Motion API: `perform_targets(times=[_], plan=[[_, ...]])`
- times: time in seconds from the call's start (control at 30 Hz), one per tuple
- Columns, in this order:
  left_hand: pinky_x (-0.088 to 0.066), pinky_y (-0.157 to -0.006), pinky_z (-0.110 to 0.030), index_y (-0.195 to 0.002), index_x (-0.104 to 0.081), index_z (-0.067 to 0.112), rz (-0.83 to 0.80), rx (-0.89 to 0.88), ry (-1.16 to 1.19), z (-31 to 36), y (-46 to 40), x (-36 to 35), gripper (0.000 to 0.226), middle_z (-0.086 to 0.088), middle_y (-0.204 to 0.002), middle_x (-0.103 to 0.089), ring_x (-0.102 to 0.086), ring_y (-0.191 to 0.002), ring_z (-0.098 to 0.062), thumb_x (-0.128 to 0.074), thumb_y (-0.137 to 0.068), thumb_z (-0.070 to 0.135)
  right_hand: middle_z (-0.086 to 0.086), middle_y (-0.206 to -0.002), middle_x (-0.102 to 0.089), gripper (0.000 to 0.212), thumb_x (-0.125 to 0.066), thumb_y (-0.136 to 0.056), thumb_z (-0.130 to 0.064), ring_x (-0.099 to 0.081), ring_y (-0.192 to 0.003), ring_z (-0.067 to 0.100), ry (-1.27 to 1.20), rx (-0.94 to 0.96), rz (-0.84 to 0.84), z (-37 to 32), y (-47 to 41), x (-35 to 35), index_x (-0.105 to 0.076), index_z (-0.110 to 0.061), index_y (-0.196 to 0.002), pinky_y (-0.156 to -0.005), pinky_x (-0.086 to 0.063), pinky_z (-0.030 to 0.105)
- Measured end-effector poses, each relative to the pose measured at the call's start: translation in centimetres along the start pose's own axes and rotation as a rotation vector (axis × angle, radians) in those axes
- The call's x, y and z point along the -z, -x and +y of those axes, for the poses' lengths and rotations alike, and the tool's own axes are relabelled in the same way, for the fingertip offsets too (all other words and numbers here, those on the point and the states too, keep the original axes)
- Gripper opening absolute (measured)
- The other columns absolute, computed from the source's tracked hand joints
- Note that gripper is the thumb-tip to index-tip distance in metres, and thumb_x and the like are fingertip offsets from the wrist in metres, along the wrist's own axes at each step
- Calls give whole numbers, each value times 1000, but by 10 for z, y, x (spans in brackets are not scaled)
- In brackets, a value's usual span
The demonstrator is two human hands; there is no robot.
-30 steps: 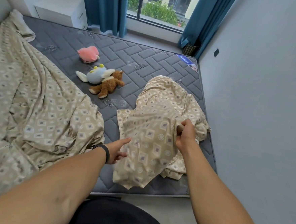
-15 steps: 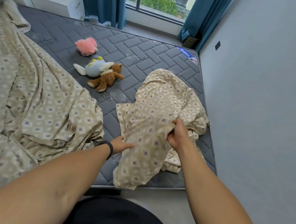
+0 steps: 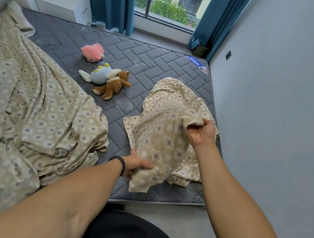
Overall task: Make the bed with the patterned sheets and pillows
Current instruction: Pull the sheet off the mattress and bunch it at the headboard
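Beige cloth printed with small diamonds, a crumpled patterned pillowcase, lies bunched on the near right corner of the bare grey quilted mattress, and both hands are on it. The right hand grips a raised fold at the cloth's right side, fingers curled into the fabric, lifting it above the mattress. The left hand, with a black wristband on its wrist, pinches the lower left edge of the same cloth, thumb on top and fingers tucked beneath. Between the two hands the fabric hangs in a slack slope, its bottom corner resting near the mattress's foot edge. A larger patterned sheet lies rumpled across the left half of the bed, just apart from the left hand. Further up sit a pink plush toy, a blue-and-white plush toy and a brown teddy bear.
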State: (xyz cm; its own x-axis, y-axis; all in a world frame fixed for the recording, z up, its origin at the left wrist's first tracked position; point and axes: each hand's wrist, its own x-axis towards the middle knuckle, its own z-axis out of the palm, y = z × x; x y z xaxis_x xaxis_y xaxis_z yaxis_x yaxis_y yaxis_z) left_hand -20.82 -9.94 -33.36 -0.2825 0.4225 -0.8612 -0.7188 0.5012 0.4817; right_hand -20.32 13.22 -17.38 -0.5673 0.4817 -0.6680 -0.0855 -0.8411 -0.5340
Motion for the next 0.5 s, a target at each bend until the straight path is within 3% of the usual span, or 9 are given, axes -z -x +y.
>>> perform_targets(times=[0.07, 0.2, 0.27, 0.3, 0.37, 0.43, 0.47, 0.5], plan=[[-54, -88, -50, -153, -13, 27, 96, -72, 9, -4, -3, -15, 118, -5, -135, -48, -56, -111, -28, -93, -67, 22, 16, -86, -68, 31, -37, -94, -11, -70, -64, 28, 137, 38, 10, -8, -3, -2, -61, 5, -106, -60, -60, 37], [-51, -97, -45, -155, -17, 24, 154, -168, -41, 4, 7, -6, 111, -10, -142, -47, -54, -117, -32, -84, -67, 23, 4, -69, -56, 18, -42, -89, -23, -52, -56, 18, 927, 178, 82, -24, 2, -2, -51, -16, -76, -54, -43, 30], [-48, -104, -46, -157, -18, 24, 191, -235, -115, 15, 13, 4, 111, -11, -147, -43, -52, -123, -33, -80, -65, 28, 4, -97, -60, 24, -49, -90, -36, -57, -84, 23, 1259, 204, 112, -18, 8, 2, -55, -15, -98, -67, -47, 37], [-48, -105, -46, -156, -21, 24, 207, -263, -145, 21, 17, 8, 105, -12, -147, -43, -51, -124, -34, -79, -69, 27, 3, -114, -54, 38, -57, -90, -40, -55, -101, 28, 1300, 121, 114, -13, 11, 9, -49, -16, -119, -77, -48, 40], [-47, -106, -44, -155, -25, 25, 229, -302, -218, 32, 20, 17, 88, -12, -147, -42, -51, -126, -34, -75, -83, 23, 1, -128, -43, 89, -78, -77, -33, -50, -119, 36, 1208, 30, 194, -3, -12, 40, -24, -23, -147, -94, -47, 50], [-47, -106, -46, -152, -30, 25, 233, -314, -306, 39, 25, 27, 77, -12, -144, -46, -53, -123, -33, -71, -87, 20, 9, -133, -53, 123, -87, -44, -29, -57, -112, 41, 1093, -87, 355, 11, -62, 85, -24, -22, -149, -96, -48, 57], [-48, -105, -45, -149, -33, 26, 236, -324, -345, 40, 30, 33, 73, -11, -140, -49, -55, -120, -31, -71, -87, 20, 13, -126, -60, 120, -86, -39, -34, -61, -105, 41, 1048, -190, 371, 20, -80, 99, -35, -16, -146, -93, -50, 57], [-49, -103, -44, -147, -37, 27, 248, -334, -365, 41, 34, 40, 70, -10, -137, -52, -56, -116, -30, -71, -86, 20, 15, -118, -67, 103, -87, -48, -41, -65, -102, 40, 1023, -297, 337, 27, -84, 103, -48, -12, -140, -92, -52, 54]])
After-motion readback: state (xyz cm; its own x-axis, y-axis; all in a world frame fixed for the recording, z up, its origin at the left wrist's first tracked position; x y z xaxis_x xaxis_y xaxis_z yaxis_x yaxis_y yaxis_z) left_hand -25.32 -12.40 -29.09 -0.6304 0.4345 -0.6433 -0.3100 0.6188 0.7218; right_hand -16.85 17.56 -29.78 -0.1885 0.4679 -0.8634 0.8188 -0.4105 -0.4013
